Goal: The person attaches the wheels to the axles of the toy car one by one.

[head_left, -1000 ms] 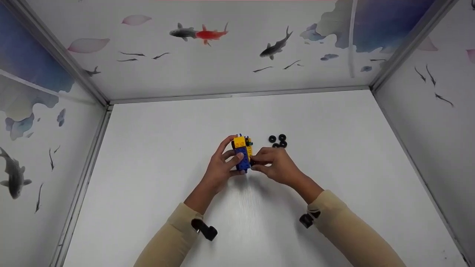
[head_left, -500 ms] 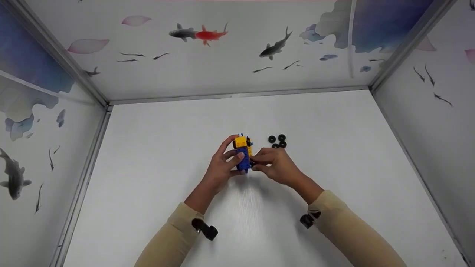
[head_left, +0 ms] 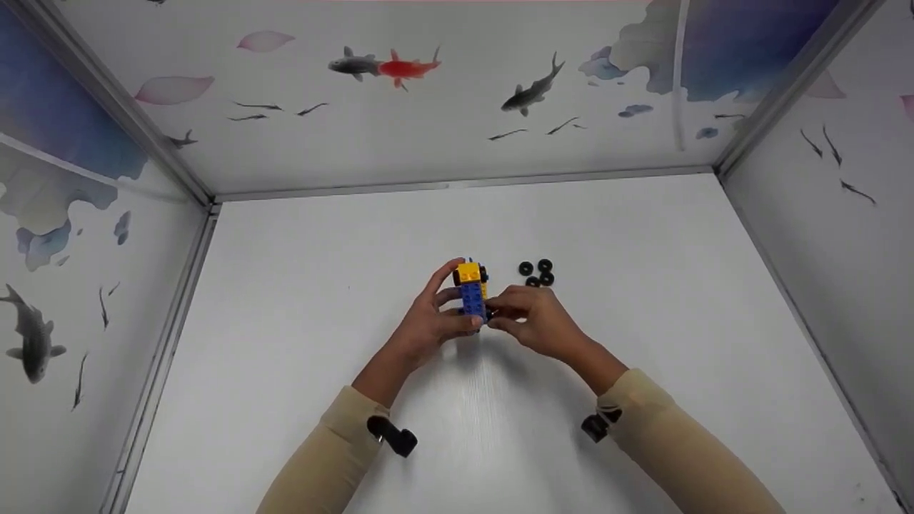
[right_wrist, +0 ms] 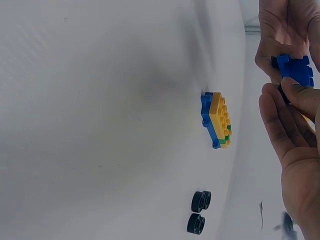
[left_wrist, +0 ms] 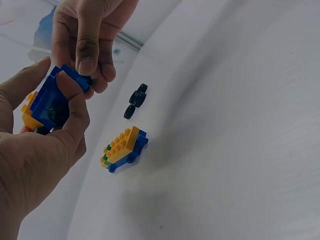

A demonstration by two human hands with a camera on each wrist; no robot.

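A toy building-block car [head_left: 471,293], blue studded body with a yellow block at its far end and black wheels there, is held by my left hand [head_left: 425,325]. In the left wrist view its blue underside [left_wrist: 52,107] shows between thumb and fingers. My right hand [head_left: 539,321] pinches a small black wheel [head_left: 490,314] against the near right side of the car. The fingers mostly cover this wheel; whether it sits on the axle I cannot tell. In the right wrist view both hands meet around the blue body [right_wrist: 299,71].
A second block car [left_wrist: 122,147], yellow over blue with green bits and no wheels visible, stands on the white table [head_left: 321,285] behind the held one. Several loose black wheels [head_left: 545,265] lie beyond my right hand. White panels with painted fish [head_left: 407,68] enclose the table.
My left thumb has slid from the middle of the car down to its near end. The car has shifted slightly right and turned a little. The right hand stays at its side.
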